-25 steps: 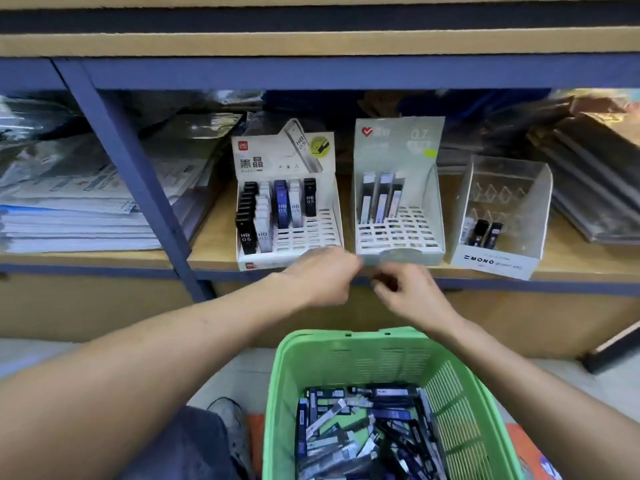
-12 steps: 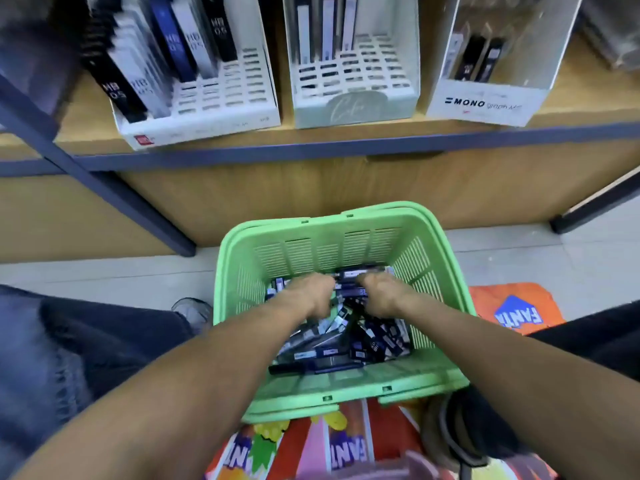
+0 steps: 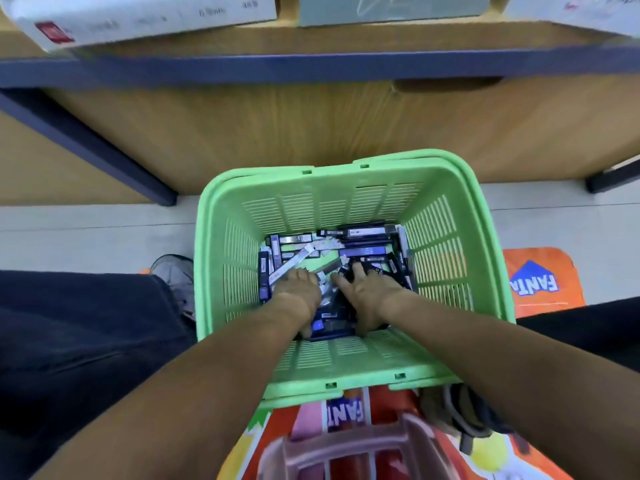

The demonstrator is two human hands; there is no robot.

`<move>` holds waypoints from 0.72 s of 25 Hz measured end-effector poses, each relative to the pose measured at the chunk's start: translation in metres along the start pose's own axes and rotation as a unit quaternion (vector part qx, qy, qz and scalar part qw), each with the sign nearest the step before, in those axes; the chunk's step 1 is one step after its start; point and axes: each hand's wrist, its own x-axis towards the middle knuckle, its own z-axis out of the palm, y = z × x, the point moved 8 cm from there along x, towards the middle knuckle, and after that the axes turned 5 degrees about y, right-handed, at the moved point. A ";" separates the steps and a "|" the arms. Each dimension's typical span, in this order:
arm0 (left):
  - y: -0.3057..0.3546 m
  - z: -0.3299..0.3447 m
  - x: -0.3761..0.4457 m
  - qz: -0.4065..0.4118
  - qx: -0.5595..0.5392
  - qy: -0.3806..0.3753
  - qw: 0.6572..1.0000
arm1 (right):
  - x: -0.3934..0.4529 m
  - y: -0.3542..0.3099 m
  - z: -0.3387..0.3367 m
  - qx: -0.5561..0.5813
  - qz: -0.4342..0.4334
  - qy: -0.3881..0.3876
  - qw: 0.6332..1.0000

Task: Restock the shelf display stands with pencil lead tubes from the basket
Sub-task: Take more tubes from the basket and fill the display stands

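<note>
Green basket (image 3: 349, 188) sits right under you, and both your hands are down in its pile of tubes (image 3: 360, 239), which lie flat and criss-crossed at every angle. Your left hand (image 3: 297, 289) is curled on the pile, and whether it holds a tube I cannot tell; your right hand (image 3: 369, 292) is spread wide, pressing flat. The stands (image 3: 166, 19) are up ahead on the shelf (image 3: 311, 64), so grab along a tube's length, then lift forward.
</note>
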 end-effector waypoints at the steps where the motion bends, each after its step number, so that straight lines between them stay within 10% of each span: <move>1: 0.003 -0.001 0.001 0.006 -0.004 0.027 1.000 | 0.003 0.000 0.001 -0.003 -0.004 -0.002 1.000; 18: 0.002 0.003 0.019 -0.042 -0.365 0.051 0.929 | 0.023 0.033 -0.003 0.284 0.028 0.059 0.956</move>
